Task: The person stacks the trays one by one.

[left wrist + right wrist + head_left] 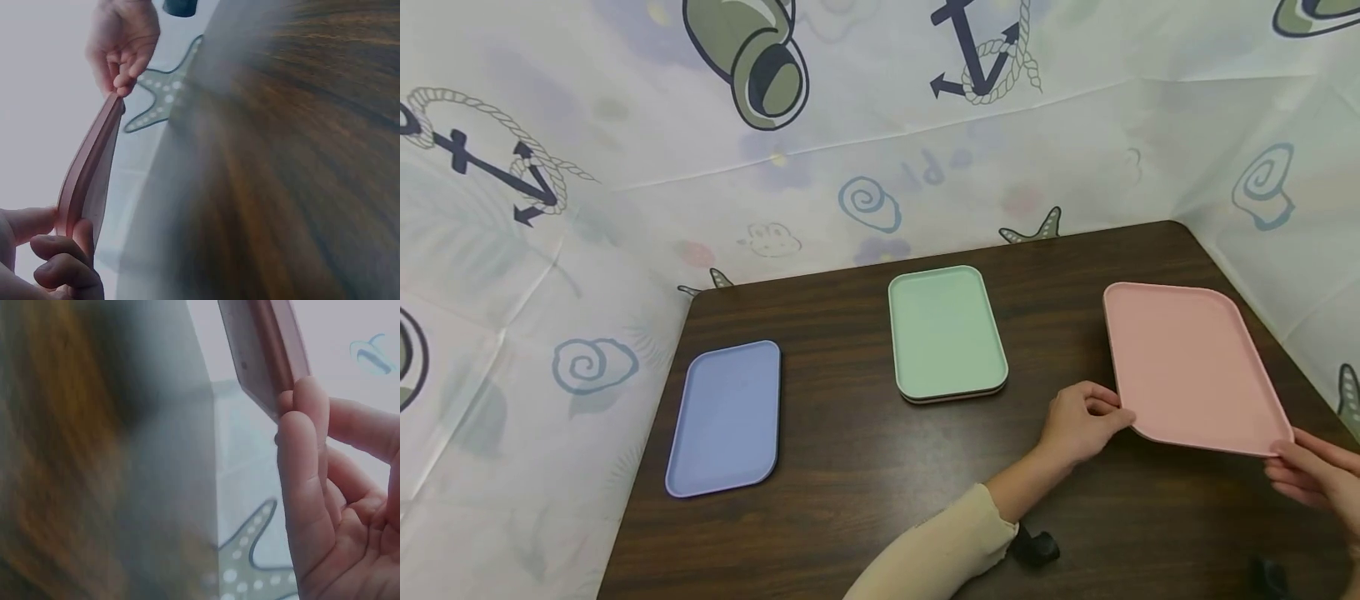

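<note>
Both hands are pinching the pink tray [1187, 367] by its near corners, left hand [1078, 425] and right hand [1311, 475], its long axis running away from them, lifted above the table [865, 467].

no readable text, labels or numbers

A long cream sleeve [936, 546] with a ribbed cuff covers the left forearm. Both hands are bare; a small black device [1036, 547] sits at the left wrist.
</note>
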`<state>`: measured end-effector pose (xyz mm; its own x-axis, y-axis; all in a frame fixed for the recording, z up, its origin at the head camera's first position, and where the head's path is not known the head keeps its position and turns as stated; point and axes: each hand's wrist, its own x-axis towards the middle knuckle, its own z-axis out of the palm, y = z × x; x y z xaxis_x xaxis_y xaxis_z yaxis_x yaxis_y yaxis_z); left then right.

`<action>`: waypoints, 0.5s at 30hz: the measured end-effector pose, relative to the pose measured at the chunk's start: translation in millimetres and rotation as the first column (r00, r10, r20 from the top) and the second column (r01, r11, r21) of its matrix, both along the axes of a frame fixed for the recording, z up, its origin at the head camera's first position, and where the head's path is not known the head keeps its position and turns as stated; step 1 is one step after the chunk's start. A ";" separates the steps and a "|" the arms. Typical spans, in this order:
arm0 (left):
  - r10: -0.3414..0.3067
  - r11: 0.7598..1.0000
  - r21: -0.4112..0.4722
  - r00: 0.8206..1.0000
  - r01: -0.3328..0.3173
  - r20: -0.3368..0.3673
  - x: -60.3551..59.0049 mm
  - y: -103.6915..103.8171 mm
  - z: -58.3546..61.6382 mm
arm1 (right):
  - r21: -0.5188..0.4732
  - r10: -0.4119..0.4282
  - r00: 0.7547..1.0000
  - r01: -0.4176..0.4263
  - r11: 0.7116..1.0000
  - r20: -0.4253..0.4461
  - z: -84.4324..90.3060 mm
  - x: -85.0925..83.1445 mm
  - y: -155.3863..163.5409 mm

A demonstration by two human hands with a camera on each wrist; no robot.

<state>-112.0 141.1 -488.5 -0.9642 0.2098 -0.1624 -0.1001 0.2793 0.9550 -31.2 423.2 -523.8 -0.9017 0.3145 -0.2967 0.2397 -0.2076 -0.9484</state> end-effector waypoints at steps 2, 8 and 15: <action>-0.007 0.999 0.038 1.000 0.008 -0.012 -0.1 -9.6 3.2 | -0.014 -0.044 0.998 0.043 0.999 -0.053 13.4 0.2 -17.2; -0.021 0.990 0.141 0.999 0.028 -0.049 0.1 -44.0 9.8 | -0.010 -0.068 0.988 0.068 0.998 -0.137 39.7 -3.5 -55.9; -0.009 0.962 0.272 0.999 0.020 -0.041 5.4 -93.0 15.1 | -0.072 0.110 0.970 -0.128 0.989 -0.218 52.7 -17.2 -84.3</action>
